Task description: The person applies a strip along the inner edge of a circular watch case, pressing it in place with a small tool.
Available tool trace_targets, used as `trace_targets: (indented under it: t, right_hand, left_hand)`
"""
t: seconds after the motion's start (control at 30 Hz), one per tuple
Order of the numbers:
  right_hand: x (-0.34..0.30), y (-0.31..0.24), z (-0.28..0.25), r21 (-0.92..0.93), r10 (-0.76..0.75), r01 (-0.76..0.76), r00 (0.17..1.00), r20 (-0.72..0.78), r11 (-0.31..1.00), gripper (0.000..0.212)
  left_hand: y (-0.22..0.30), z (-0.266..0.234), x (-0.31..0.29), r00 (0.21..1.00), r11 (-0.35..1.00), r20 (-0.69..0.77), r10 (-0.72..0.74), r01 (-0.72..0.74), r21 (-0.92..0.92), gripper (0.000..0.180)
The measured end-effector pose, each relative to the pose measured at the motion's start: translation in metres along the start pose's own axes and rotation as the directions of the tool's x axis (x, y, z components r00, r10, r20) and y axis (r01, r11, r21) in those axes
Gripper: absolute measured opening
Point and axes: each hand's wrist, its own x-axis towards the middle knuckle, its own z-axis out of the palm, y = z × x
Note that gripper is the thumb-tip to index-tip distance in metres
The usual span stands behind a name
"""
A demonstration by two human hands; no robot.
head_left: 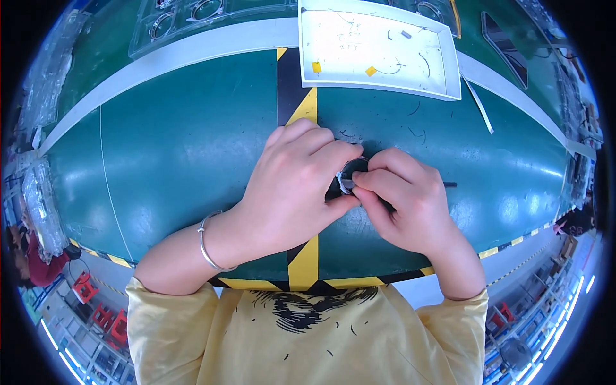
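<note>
Round part: a silver-rimmed dark piece (343, 183) sits between the two hands, partly covered by fingers.
Left hand: the hand (292, 176) grasps the piece's left side between thumb and fingers.
Right hand: this one (410, 199) grips its right side with bent fingertips; whether they also pinch something smaller is hidden.
Dark bar: a short end (451, 185) shows just right of the right hand; held or lying, cannot tell.
Bracelet: a silver band (204, 240) circles the left wrist, left of and below the grip.
Striped tape: black-and-yellow tape (303, 263) passes under the left hand.
White tray: beyond the grip, a shallow box (380, 92) contains yellow tabs (371, 71) and dark scraps (406, 34).
</note>
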Motion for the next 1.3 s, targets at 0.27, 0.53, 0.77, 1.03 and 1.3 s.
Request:
trace_targets:
  t: [0.27,0.53,0.77,1.03,1.3]
  right_hand:
    - [0.005,0.005,-0.014,0.077,-0.029,0.016,0.984,0.173,0.997,0.014]
    - [0.003,0.003,-0.009,0.047,-0.013,0.008,0.993,0.118,0.999,0.014]
    - [0.003,0.000,-0.004,0.020,-0.018,0.016,0.996,0.083,1.000,0.014]
    - [0.004,0.002,-0.005,0.039,-0.031,0.027,0.994,0.103,0.999,0.014]
    - [0.003,0.001,-0.004,0.008,-0.028,0.028,0.997,0.073,1.000,0.014]
  left_hand:
    - [0.000,-0.002,0.000,1.000,1.000,0.010,0.016,-0.016,0.003,0.049]
    - [-0.001,-0.001,-0.001,1.000,1.000,0.024,0.007,-0.007,-0.008,0.050]
    - [-0.001,-0.001,-0.001,1.000,1.000,0.019,0.015,-0.015,-0.003,0.052]
    - [-0.002,-0.001,0.000,1.000,1.000,0.023,0.012,-0.012,-0.007,0.050]
    - [-0.002,0.000,-0.001,1.000,1.000,0.011,0.019,-0.019,-0.015,0.050]
